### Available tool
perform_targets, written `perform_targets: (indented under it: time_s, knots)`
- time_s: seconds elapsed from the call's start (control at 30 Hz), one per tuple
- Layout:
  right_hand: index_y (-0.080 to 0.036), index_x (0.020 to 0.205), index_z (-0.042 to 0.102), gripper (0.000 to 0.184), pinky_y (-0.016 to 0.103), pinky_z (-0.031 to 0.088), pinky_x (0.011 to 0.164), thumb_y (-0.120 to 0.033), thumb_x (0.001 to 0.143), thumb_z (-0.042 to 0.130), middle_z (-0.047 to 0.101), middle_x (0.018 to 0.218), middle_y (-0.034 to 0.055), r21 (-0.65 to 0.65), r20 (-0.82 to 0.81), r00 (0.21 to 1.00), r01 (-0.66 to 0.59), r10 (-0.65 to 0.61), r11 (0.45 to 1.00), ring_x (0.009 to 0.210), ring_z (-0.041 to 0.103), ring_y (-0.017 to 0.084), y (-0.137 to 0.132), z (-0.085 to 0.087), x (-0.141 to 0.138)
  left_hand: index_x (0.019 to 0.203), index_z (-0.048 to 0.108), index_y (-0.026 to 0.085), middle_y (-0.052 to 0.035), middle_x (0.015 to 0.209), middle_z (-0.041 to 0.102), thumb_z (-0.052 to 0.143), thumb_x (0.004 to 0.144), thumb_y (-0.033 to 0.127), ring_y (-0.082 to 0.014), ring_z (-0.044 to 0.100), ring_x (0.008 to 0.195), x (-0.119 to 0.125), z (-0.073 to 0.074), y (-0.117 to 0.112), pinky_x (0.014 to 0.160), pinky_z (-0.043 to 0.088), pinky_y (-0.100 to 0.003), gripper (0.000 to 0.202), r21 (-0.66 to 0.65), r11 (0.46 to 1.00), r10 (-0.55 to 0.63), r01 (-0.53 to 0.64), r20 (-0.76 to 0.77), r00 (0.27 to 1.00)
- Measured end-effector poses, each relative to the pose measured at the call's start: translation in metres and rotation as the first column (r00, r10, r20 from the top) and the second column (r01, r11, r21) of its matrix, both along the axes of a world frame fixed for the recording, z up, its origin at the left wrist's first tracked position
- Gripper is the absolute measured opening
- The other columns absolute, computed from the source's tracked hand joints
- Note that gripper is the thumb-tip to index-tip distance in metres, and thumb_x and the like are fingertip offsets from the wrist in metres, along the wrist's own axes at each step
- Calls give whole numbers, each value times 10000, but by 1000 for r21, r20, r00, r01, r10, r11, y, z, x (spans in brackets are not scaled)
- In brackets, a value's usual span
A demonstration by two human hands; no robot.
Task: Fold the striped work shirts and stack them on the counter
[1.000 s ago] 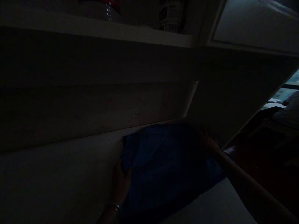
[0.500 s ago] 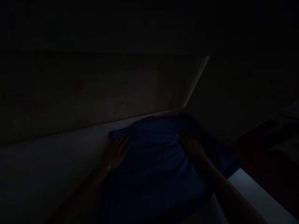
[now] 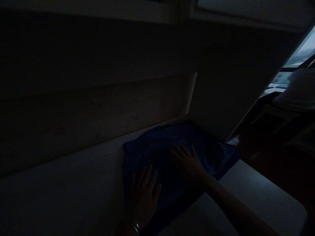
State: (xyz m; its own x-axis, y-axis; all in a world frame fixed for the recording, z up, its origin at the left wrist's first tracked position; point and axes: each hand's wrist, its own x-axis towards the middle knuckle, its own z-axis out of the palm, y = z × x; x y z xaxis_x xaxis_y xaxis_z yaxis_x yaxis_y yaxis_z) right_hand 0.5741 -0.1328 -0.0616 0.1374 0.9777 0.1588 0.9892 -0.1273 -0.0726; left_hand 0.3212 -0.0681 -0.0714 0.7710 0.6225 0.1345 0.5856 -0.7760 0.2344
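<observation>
The scene is very dark. A folded dark blue cloth lies on a pale shelf, pushed into the corner where the back panel meets a side panel. My left hand rests flat on the cloth's near left part, fingers spread, with a bracelet at the wrist. My right hand lies flat on the middle of the cloth, fingers spread and pointing toward the back. Neither hand grips anything.
A wooden back panel runs behind the shelf and a side panel closes it on the right. Another shelf edge sits overhead. A lit window and pale fabric show at the far right.
Both hands have drawn back toward me and closer together, from the cloth's outer edges to its top. The view has tilted and brightened a little.
</observation>
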Motion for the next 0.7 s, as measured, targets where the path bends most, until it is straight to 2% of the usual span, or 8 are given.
perform_targets:
  time_s: [0.07,0.13,0.2,0.3,0.4,0.5,0.6,0.7]
  knots:
    - [-375,1501,278,494,669,55,1135,-439,1012,261,236,1588,13,-27,-57,977,-209,207,978,1458,188,293,-18,-5,-28,1460,339,349,-37,1556,303,320,971,445,-310,307,1426,-9,-18,-20,1111,254,-679,499,-14,1000,2,-3,-46,999]
    - [-375,1502,271,488,641,97,1149,-434,1018,245,277,1573,8,-55,-99,953,-291,285,955,1448,227,270,-32,-12,-38,1451,344,369,-38,1544,317,339,964,435,-324,343,1405,-18,-38,-33,1081,288,-697,492,24,999,28,-27,-68,997]
    - [-354,1503,279,486,618,115,1158,-406,1022,235,311,1559,6,-70,-113,957,-276,268,958,1446,237,256,-40,-16,-32,1450,333,381,-39,1532,335,359,958,405,-324,378,1385,-28,-55,-42,1053,340,-683,494,104,993,52,-47,-50,997]
    - [-362,1498,287,487,591,118,1167,-416,1018,225,295,1566,-19,-98,-122,973,-211,198,973,1458,200,238,-50,-17,0,1456,326,366,-51,1521,359,393,947,389,-310,417,1363,-45,-75,-50,1017,428,-599,514,237,971,36,-37,9,999]
    - [-341,1511,263,513,567,140,1165,-434,1014,175,238,1587,-8,-149,-129,991,7,-27,989,1462,184,228,-69,-25,47,1474,310,326,-76,1512,379,447,922,429,-300,466,1329,-61,-91,-56,985,485,-514,578,343,939,-37,16,55,998]
    - [-277,1507,306,534,524,137,1172,-401,999,192,250,1585,30,-156,-19,961,271,-277,950,1460,193,228,-91,-40,94,1473,341,262,-103,1503,393,534,868,402,-304,481,1316,-72,-101,-61,988,501,-477,651,388,921,-56,28,61,997]
    - [-290,1491,337,534,619,101,1141,-387,982,207,260,1584,39,-86,81,856,516,-510,852,1462,183,256,-103,-46,117,1451,385,276,-54,1511,394,520,794,119,-262,471,1329,-76,-97,-66,1026,492,-423,689,391,920,-9,-3,31,999]
    - [-244,1499,322,556,696,147,1091,-344,978,155,244,1587,81,-1,46,717,696,-696,718,1458,187,285,-106,-36,109,1416,437,300,-3,1493,427,404,747,-46,-206,492,1312,-77,-83,-70,1033,494,-347,754,396,918,17,-21,14,1000]
